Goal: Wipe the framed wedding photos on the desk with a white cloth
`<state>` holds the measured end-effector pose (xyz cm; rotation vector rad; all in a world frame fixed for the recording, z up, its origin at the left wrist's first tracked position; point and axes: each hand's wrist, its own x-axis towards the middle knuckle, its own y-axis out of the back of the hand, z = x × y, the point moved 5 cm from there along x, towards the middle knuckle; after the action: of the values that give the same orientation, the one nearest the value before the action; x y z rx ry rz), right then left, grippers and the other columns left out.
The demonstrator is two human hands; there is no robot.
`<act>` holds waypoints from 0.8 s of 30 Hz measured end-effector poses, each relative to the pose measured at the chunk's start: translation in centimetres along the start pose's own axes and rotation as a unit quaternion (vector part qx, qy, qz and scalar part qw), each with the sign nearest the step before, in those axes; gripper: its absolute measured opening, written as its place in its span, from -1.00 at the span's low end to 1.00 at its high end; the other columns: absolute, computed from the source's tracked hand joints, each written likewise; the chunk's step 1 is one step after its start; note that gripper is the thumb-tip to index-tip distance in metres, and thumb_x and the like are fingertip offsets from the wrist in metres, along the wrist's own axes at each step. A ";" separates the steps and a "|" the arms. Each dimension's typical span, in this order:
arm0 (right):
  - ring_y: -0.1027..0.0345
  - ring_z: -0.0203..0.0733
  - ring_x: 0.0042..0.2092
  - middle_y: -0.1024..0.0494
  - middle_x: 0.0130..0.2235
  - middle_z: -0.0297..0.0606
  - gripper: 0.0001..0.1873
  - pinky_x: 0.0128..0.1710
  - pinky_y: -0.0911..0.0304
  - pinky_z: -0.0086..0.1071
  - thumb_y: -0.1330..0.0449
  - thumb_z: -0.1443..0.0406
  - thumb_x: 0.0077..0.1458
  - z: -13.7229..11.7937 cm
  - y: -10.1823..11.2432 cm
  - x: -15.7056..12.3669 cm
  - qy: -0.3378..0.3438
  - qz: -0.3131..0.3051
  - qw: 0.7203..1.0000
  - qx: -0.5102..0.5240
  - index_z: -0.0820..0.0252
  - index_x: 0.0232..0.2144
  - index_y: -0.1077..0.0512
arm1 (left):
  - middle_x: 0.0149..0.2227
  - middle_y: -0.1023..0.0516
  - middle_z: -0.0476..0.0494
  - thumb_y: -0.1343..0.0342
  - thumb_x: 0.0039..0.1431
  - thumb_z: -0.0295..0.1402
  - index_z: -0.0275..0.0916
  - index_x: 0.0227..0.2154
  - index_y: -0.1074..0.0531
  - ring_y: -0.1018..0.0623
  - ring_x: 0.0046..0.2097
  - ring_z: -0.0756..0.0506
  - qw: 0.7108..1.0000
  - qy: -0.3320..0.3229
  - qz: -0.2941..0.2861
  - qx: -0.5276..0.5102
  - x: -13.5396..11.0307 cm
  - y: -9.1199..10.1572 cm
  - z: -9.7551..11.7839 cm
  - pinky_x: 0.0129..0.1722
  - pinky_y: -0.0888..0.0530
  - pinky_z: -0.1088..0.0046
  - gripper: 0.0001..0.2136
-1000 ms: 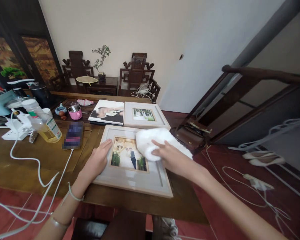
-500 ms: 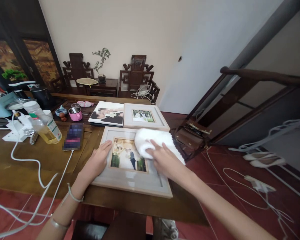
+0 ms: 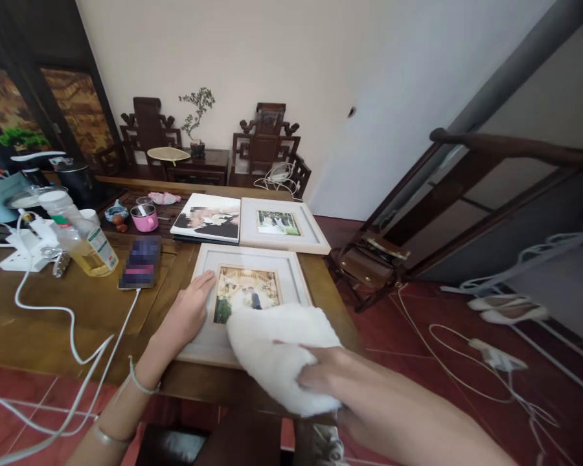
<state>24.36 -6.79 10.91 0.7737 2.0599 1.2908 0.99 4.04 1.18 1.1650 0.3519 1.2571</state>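
Seen from the head camera, the person's left hand [image 3: 192,312], fingers extended and lying close together, steadied the left edge of a pale wood-framed photograph with a broad whitish mat [image 3: 247,285] that lay face up on a brown wooden surface [image 3: 140,336]. The right hand [image 3: 323,372] gripped a thick, white, fluffy cloth [image 3: 276,356], its fingers partly buried in the folds; how firmly they pinched could not be told. The cloth covered the frame's lower right corner and spilled past its near edge, hiding the bottom of a print of 2 embracing figures.

Just behind lay a 2nd pale wood-framed photograph with a green garden scene [image 3: 282,224] and, to its left, a white-bordered photo panel [image 3: 208,217]. Left of the hands were a dark phone with a blurred screen [image 3: 140,262], plugged into a white cable [image 3: 125,330], and a clear plastic bottle of yellowish liquid [image 3: 90,249].

The step in hand appeared to be a wipe across the glazed front. The next move, by that reading, called for light, even pressure from the cloth along the near border, with the left hand holding the frame against sliding.
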 end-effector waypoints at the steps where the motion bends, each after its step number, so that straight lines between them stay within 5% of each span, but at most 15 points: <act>1: -0.49 -0.20 -0.15 -0.60 -0.16 -0.24 -0.39 -0.19 -0.34 -0.46 0.02 0.68 -0.21 0.3 0.7 -0.3 -0.006 0.023 1.000 0.002 0.12 -0.21 -0.55 | 0.25 -0.35 -0.31 0.16 0.07 -0.69 -0.27 0.20 -0.30 -0.32 0.30 -0.19 1.000 0.000 0.001 -0.004 0.0 0.0 -0.1 0.30 -0.28 0.04 -0.39; 4: -0.50 -0.13 -0.17 -0.60 -0.13 -0.17 -0.48 -0.20 -0.37 -0.36 0.03 0.67 -0.16 2.4 3.1 1.4 -0.040 0.093 0.993 -0.063 0.16 -0.30 -0.55 | 0.26 -0.33 -0.31 0.17 0.06 -0.69 -0.27 0.21 -0.29 -0.30 0.31 -0.18 1.000 -0.002 -0.007 -0.003 0.0 -0.2 -0.3 0.30 -0.27 0.05 -0.38; 7: -0.29 0.13 0.19 -0.36 0.23 0.03 -0.48 0.10 -0.26 -0.06 0.03 0.68 -0.11 5.1 4.7 5.7 -0.067 0.167 0.966 -0.184 0.26 -0.23 -0.56 | 0.28 -0.31 -0.29 0.17 0.07 -0.69 -0.27 0.22 -0.28 -0.29 0.32 -0.16 1.000 0.001 -0.012 0.007 0.0 -0.1 -0.3 0.31 -0.26 0.08 -0.38; 9: -0.03 0.20 0.33 -0.20 0.33 0.03 -0.43 0.25 -0.04 0.08 0.02 0.69 -0.08 6.8 4.1 8.6 -0.077 0.166 0.952 -0.244 0.30 -0.11 -0.55 | 0.28 -0.31 -0.28 0.17 0.15 -0.64 -0.26 0.21 -0.28 -0.30 0.31 -0.16 1.000 0.004 -0.013 0.007 0.1 0.0 -0.2 0.31 -0.25 0.08 -0.44; 12: -0.04 0.19 0.33 -0.25 0.30 0.03 -0.45 0.27 0.01 0.10 -0.02 0.64 -0.03 8.0 1.5 10.9 -0.080 0.110 0.956 -0.261 0.31 -0.04 -0.53 | 0.27 -0.32 -0.28 0.17 0.25 -0.55 -0.26 0.21 -0.29 -0.31 0.30 -0.17 1.000 0.005 -0.017 0.002 0.2 0.0 -0.2 0.30 -0.26 0.05 -0.53; 17: -0.10 0.25 0.29 -0.27 0.28 0.13 -0.50 0.23 -0.08 0.05 -0.03 0.57 -0.02 3.5 -1.5 7.3 -0.060 0.036 0.980 -0.189 0.36 -0.05 -0.54 | 0.28 -0.32 -0.27 0.18 0.19 -0.62 -0.27 0.21 -0.30 -0.30 0.31 -0.15 1.000 0.003 -0.017 -0.003 0.4 -0.3 -0.2 0.31 -0.26 0.10 -0.47; 21: -0.19 0.18 0.26 -0.31 0.27 0.00 -0.47 0.19 -0.19 -0.04 -0.05 0.56 -0.10 -1.6 -2.0 2.7 -0.031 -0.050 0.996 -0.071 0.23 -0.10 -0.58 | 0.29 -0.30 -0.26 0.19 0.07 -0.71 -0.26 0.21 -0.30 -0.28 0.32 -0.13 1.000 0.010 -0.016 -0.007 0.3 -0.5 -0.4 0.33 -0.23 0.13 -0.38; 24: -0.11 0.13 0.31 -0.26 0.31 -0.08 -0.43 0.27 -0.09 -0.03 -0.06 0.56 -0.16 -2.4 -2.7 2.4 -0.017 -0.043 0.999 -0.011 0.18 -0.09 -0.57 | 0.29 -0.29 -0.28 0.19 0.02 -0.73 -0.29 0.22 -0.28 -0.26 0.33 -0.15 1.000 0.003 -0.024 -0.012 0.3 -0.6 -0.5 0.33 -0.22 0.11 -0.34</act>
<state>20.60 -7.42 8.87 0.6856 2.0258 1.2430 1.04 4.62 0.53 1.1272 0.3667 1.2205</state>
